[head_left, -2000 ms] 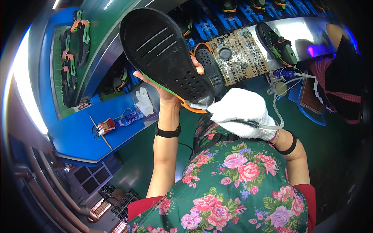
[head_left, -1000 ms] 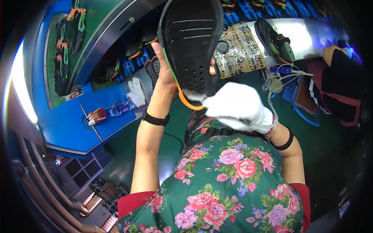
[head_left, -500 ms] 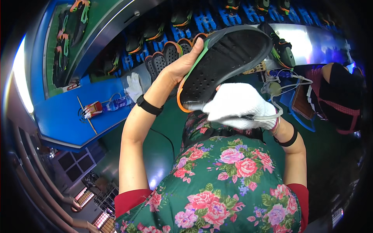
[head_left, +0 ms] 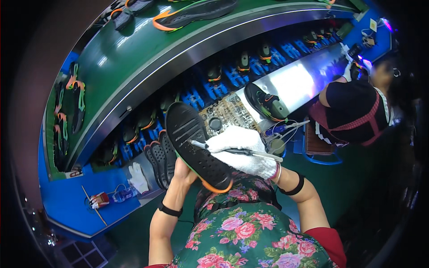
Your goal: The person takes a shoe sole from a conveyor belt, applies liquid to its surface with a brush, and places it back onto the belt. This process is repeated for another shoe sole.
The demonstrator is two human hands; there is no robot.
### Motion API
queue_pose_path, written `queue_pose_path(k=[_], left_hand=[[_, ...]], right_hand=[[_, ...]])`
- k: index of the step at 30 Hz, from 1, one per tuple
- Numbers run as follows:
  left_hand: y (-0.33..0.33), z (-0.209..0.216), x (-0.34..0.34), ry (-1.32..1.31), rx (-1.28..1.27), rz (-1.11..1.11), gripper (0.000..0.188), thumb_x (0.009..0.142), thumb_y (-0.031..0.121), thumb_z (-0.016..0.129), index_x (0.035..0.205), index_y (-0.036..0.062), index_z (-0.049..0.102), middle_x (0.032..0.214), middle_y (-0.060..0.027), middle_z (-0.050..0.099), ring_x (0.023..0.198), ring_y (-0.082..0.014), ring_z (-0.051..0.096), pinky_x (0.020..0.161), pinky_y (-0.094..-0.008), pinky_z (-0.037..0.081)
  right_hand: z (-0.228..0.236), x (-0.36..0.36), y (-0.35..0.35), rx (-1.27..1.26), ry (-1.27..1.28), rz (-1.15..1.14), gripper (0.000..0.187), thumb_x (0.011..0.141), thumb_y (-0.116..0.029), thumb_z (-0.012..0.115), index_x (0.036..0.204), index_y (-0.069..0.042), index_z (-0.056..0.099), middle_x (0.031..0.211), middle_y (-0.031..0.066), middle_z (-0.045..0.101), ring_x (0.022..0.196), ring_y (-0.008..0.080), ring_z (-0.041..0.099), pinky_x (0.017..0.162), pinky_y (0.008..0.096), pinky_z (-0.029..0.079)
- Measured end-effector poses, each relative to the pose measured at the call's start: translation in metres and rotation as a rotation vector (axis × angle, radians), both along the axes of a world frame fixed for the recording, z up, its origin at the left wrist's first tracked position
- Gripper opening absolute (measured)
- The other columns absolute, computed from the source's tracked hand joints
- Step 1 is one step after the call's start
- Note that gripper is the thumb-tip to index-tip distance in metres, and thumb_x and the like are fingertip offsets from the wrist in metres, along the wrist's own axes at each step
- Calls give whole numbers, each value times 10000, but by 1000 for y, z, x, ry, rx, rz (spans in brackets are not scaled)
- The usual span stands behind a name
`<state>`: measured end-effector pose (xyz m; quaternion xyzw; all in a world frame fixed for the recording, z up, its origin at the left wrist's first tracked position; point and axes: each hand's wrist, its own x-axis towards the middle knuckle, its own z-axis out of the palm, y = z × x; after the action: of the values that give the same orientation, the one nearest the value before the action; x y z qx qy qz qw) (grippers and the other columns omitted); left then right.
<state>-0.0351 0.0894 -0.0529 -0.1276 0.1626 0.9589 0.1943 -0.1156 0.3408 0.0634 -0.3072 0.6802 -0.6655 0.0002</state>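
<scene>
A black shoe sole (head_left: pixel 190 129) with a perforated inner face is tilted up in front of me, its rim orange and green at the near end. My bare left hand (head_left: pixel 182 172) grips it by the left edge, the fingers hidden behind it. In a white knitted glove, my right hand (head_left: pixel 239 147) is closed around a slim brush (head_left: pixel 199 144) with a pale tip and a thin tube trailing back over the wrist. The brush tip rests on or just above the middle of the sole; I cannot tell which.
More soles (head_left: pixel 157 156) stand in a row left of my work. Beyond are a stained board (head_left: pixel 232 111), a shoe upper (head_left: pixel 266 102) and a rack of shoes on blue holders (head_left: pixel 232 77). A green conveyor (head_left: pixel 111 67) curves behind. A co-worker (head_left: pixel 357 105) sits at the right.
The head view has swung, showing more of the conveyor and co-worker. The sole has turned, its far end now leaning left. The brush has gone from the orange end to mid-sole.
</scene>
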Motion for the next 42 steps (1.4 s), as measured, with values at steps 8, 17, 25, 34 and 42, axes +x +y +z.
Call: queue_pose_path(k=[8, 17, 25, 34, 42], left_hand=[[10, 12, 7, -40, -59, -121, 458, 1078, 324, 533, 1375, -22, 575, 1362, -236, 633, 1218, -425, 639, 952, -558, 615], [35, 30, 14, 146, 376, 58, 755, 957, 553, 592, 1512, 49, 505, 1394, -221, 641, 1221, -389, 659, 1073, -572, 512], [95, 75, 4, -45, 718, 79, 1016, 901, 822, 503, 1645, 164, 288, 1647, -193, 369, 1442, -476, 443, 1118, -763, 371], [90, 42, 19, 108, 584, 91, 913, 970, 729, 499, 1621, 109, 336, 1613, -186, 434, 1464, -393, 450, 1224, -601, 336], [79, 45, 12, 36, 496, 103, 902, 978, 749, 459, 1596, 96, 387, 1576, -195, 479, 1426, -395, 495, 1210, -584, 366]], right_hand=[[9, -4, 13, 120, 295, 99, 235, 792, -69, 807, 1026, -76, 783, 1025, 86, 782, 867, 275, 721, 775, 383, 576], [27, 10, 15, 96, 362, -144, 283, 759, -23, 849, 1033, -67, 791, 1002, 96, 789, 806, 244, 730, 716, 352, 575], [43, -14, 14, 185, 442, -112, 344, 814, -56, 783, 1158, -46, 773, 1166, 147, 762, 1006, 307, 725, 888, 409, 573], [37, 3, -6, 224, 445, 15, 375, 857, -64, 772, 1231, -60, 748, 1246, 147, 743, 1088, 310, 722, 939, 414, 559], [40, -3, -1, 265, 471, 4, 456, 826, -46, 737, 1280, -70, 722, 1261, 150, 725, 1063, 329, 701, 953, 439, 545]])
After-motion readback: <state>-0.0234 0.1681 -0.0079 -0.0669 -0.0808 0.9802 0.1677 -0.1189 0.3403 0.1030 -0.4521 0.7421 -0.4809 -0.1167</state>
